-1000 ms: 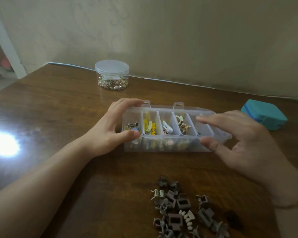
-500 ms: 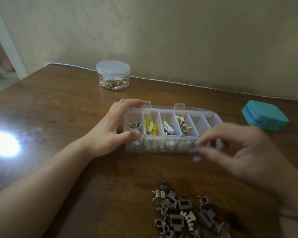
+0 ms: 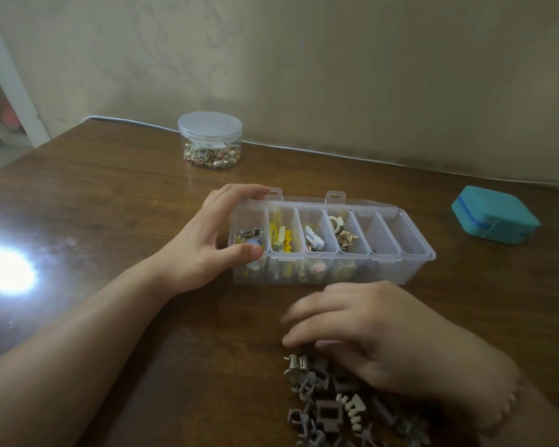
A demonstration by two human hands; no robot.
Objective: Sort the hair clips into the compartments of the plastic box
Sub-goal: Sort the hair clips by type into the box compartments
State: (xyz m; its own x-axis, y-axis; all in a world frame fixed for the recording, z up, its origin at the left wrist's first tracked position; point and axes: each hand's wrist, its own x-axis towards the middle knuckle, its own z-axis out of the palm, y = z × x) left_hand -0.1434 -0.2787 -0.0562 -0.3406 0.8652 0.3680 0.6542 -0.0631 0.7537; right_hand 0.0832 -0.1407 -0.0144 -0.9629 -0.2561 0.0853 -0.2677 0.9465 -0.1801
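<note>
Here the hair clips (image 3: 329, 411) lie in a loose grey and cream pile at the near edge of the desk (image 3: 110, 201), many of them interlocked. The right hand (image 3: 378, 340) is blurred and hovers over the far side of the pile with fingers curled downward; whether it has hold of a clip cannot be told, since the fingertips are hidden against the pile.

The likeliest trouble from here is a tangle: claws hooked together could bring up several clips at once, and one could drop off on the way to the box or land in a wrong section. A hard tug might also scatter the pile off the near edge.

Just beyond the pile sits the plastic box (image 3: 413, 269), its lid folded back. The left hand (image 3: 207, 250) clasps its left end, thumb on the near wall and fingers over the far rim. Counting from the left, the first compartment holds metal and blue pieces, the second yellow ones, the third white, the fourth cream and tan; the last two look empty or nearly so.

Toward the far edge stands a lidded round jar (image 3: 209, 140) of small mixed pieces, and near the right edge rests a closed teal case (image 3: 494, 217).
</note>
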